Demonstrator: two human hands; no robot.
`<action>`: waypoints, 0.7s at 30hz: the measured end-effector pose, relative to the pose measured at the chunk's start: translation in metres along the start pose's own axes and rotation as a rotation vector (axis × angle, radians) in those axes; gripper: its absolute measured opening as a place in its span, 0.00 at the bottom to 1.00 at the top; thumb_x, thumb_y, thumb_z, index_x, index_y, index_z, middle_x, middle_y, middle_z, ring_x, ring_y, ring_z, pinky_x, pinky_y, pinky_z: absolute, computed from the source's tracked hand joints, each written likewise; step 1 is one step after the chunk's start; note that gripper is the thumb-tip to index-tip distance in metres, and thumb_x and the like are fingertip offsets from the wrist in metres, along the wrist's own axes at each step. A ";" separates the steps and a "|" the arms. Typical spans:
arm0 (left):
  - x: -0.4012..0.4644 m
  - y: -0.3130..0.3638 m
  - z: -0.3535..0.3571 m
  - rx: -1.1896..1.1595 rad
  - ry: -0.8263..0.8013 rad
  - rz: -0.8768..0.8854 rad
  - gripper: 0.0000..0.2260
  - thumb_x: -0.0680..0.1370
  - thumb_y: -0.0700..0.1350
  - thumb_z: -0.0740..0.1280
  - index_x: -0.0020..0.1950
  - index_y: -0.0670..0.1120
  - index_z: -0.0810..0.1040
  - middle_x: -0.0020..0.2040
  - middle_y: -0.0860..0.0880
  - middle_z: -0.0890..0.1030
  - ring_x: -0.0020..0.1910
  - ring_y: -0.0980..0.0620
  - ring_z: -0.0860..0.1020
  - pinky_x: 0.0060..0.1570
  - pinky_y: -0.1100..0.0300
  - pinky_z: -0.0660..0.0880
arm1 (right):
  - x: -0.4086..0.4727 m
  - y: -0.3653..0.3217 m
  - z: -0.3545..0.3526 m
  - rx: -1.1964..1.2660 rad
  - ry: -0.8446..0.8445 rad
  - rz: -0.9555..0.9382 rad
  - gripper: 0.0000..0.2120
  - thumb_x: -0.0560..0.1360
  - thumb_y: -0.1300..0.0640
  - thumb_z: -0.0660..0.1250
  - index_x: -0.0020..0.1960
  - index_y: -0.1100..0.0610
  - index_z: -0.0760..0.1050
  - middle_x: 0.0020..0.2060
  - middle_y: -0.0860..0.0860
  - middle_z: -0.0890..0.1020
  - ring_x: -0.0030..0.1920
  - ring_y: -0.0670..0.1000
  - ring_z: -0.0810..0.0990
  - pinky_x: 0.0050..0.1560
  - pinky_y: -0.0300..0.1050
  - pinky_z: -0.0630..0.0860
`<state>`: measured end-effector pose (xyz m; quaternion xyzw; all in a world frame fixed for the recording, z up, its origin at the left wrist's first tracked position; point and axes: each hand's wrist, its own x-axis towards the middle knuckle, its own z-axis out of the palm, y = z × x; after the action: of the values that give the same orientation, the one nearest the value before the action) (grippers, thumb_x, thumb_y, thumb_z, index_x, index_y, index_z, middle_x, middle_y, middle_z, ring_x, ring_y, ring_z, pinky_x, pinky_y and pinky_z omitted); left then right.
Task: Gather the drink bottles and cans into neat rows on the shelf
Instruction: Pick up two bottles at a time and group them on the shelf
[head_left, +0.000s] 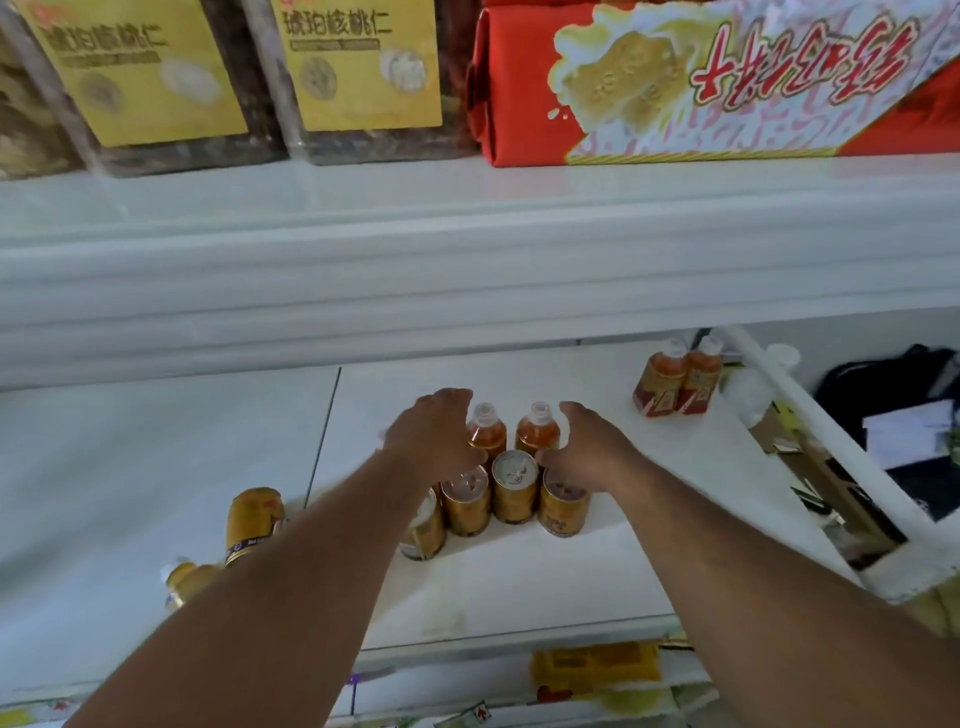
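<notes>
The white shelf (545, 582) carries the drinks; the edge of the shelf above it hides its rear part.

Beyond and above both hands, the upper shelf holds a red carton (701, 83) with inverted print, cut off at the top and right, and two clear tubs (358, 78) with yellow labels, also cut off at the top.

The left hand (434, 434) and the right hand (589, 449) flank a cluster of drinks, fingers spread and curved inward. Both hands are open; neither is closed around any item. The left hand lies against the left side of the cluster and the right hand against its right side.

Between the hands stand two bottles (537, 428) with white caps. Just in front of them stands a row of four gold cans (514, 486). The left forearm partly covers the leftmost can.

To the left of the left forearm, a single can (254, 522) and a small bottle (189, 579) are partly hidden by the arm; whether they are standing or lying cannot be determined.

Well to the right of the right hand, beyond it, stands a pair of bottles (675, 384), blurred.
</notes>
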<state>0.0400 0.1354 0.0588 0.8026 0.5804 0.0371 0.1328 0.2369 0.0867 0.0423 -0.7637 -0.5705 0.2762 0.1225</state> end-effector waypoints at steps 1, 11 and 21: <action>0.004 -0.001 0.001 0.008 -0.019 0.012 0.37 0.71 0.52 0.75 0.77 0.52 0.62 0.74 0.51 0.69 0.70 0.48 0.69 0.64 0.51 0.71 | 0.002 0.000 0.000 0.014 -0.012 0.005 0.42 0.76 0.49 0.72 0.82 0.54 0.54 0.79 0.54 0.64 0.75 0.57 0.69 0.70 0.50 0.70; 0.035 -0.003 0.002 0.105 -0.134 0.053 0.32 0.69 0.55 0.76 0.70 0.52 0.69 0.65 0.51 0.76 0.62 0.47 0.76 0.58 0.51 0.74 | 0.020 -0.006 -0.009 0.028 -0.091 -0.069 0.26 0.74 0.63 0.73 0.71 0.59 0.73 0.65 0.56 0.79 0.62 0.56 0.79 0.60 0.48 0.75; 0.052 0.001 0.008 0.147 -0.319 0.064 0.22 0.75 0.55 0.71 0.66 0.50 0.72 0.60 0.50 0.79 0.58 0.49 0.77 0.48 0.57 0.69 | 0.047 0.003 0.000 -0.010 -0.136 -0.160 0.16 0.68 0.60 0.75 0.56 0.54 0.80 0.51 0.51 0.85 0.52 0.52 0.83 0.56 0.47 0.79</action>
<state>0.0596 0.1822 0.0463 0.8239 0.5272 -0.1289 0.1632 0.2488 0.1295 0.0279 -0.6959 -0.6381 0.3136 0.1013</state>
